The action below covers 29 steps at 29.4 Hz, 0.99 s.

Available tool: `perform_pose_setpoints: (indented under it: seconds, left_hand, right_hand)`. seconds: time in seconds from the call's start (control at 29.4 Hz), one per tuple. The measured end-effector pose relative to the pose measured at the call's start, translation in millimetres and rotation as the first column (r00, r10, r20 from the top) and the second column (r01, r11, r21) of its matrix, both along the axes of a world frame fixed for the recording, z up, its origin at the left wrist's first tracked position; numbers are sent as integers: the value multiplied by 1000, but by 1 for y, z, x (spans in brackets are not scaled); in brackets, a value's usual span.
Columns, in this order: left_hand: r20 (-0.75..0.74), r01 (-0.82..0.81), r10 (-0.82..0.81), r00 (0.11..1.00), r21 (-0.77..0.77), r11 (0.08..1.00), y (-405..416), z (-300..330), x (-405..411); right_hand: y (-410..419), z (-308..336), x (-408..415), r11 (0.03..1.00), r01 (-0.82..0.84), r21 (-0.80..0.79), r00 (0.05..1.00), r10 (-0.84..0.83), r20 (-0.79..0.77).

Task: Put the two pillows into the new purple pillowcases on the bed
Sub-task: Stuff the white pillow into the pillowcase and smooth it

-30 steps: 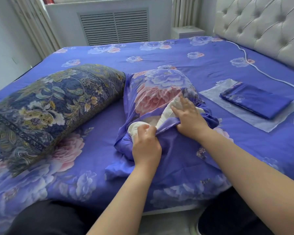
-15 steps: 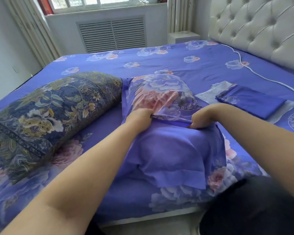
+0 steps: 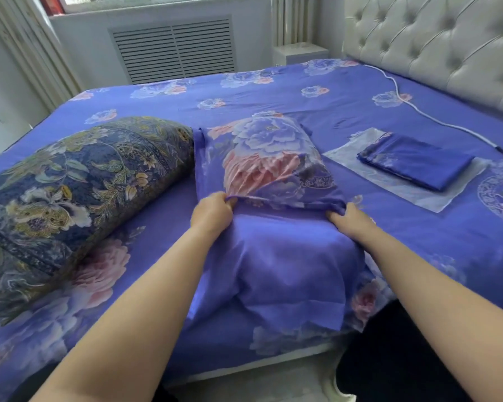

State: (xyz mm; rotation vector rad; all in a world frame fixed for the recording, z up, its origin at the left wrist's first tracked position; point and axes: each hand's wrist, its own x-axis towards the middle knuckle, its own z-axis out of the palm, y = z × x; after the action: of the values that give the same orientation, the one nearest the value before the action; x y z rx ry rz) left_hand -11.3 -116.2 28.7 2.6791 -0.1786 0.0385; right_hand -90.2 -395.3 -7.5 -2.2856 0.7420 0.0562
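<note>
Both hands at the pillowcase mouth, bed centre.
My left hand and right hand pinch the purple floral cotton pillowcase; dark navy floral pillow at nine o'clock, folded purple pillowcase at two.

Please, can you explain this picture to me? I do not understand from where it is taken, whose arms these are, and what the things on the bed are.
There is no machine here. A person wears a camera on the head, so you look down along their two bare arms.

On the bed in front of them lies a pillow already inside a purple flowered pillowcase. The left hand and the right hand each pinch the edge of its opening, one at each side.

To the left lies a second pillow in a dark flowered cover. To the right, a folded purple pillowcase rests on a clear plastic bag. A white cable runs near the padded headboard.
</note>
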Motion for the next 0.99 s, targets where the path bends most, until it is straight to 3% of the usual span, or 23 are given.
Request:
perform_pose_setpoints:
  seconds: [0.07, 0.14, 0.2, 0.24, 0.31, 0.34, 0.37, 0.41, 0.48, 0.51, 0.58, 0.65, 0.75, 0.82, 0.92, 0.99]
  left_hand:
    - [134, -50, 50, 990, -8, 999, 5, 18, 6]
    - [186, -123, 113, 976, 47, 991, 11, 31, 11]
    - [252, -137, 93, 963, 167, 976, 8, 37, 2]
    - [335, -83, 26, 942, 158, 984, 2, 36, -10]
    - [465, 209, -181, 866, -9, 978, -22, 28, -49]
    - [464, 360, -281, 840, -89, 929, -37, 22, -75]
    - [423, 464, -379, 823, -115, 879, -50, 15, -99]
    - [379, 523, -459, 804, -83, 848, -60, 6, -118]
    - [355, 558, -536, 766, 48, 829, -67, -16, -133]
    - [347, 548, -535, 771, 68, 834, -66, -25, -132]
    - [337, 517, -494, 802, 25, 856, -61, -34, -123]
    - [327, 516, -488, 810, 1, 857, -61, -36, -116]
    - [309, 527, -496, 812, -19, 850, -66, -35, -111]
    - [299, 521, -483, 823, -57, 852, -69, -33, -111]
    - [298, 508, -459, 837, -109, 855, -69, -31, -116]
    - [267, 486, -433, 861, -179, 856, -67, -29, -118]
  right_hand:
    - [10, 5, -6, 961, 42, 273, 960, -115, 257]
    - [24, 20, -22, 861, -11, 509, 910, -202, 362]
    - [37, 22, -42, 802, -48, 595, 882, -246, 403]
    - [40, 17, -49, 779, -77, 623, 870, -253, 424]
    - [40, 0, -57, 724, -109, 681, 908, -206, 365]
    - [41, -8, -59, 721, -108, 685, 924, -182, 337]
    - [42, -13, -63, 819, -81, 569, 930, -143, 338]
    - [40, -17, -67, 912, -7, 411, 914, -161, 373]
    - [36, -17, -76, 968, 216, 129, 802, -251, 543]
    - [39, -12, -86, 950, 288, 116, 726, -296, 621]
    - [54, -15, -105, 911, 303, 280, 650, -412, 638]
    - [76, -30, -122, 817, 231, 529, 732, -504, 458]
    - [108, -63, -139, 483, 101, 870, 856, -488, 171]
    - [118, -72, -139, 343, 70, 937, 832, -539, 135]
    - [119, -65, -125, 220, -57, 974, 782, -596, 180]
    - [117, -56, -116, 159, -35, 987, 796, -592, 124]
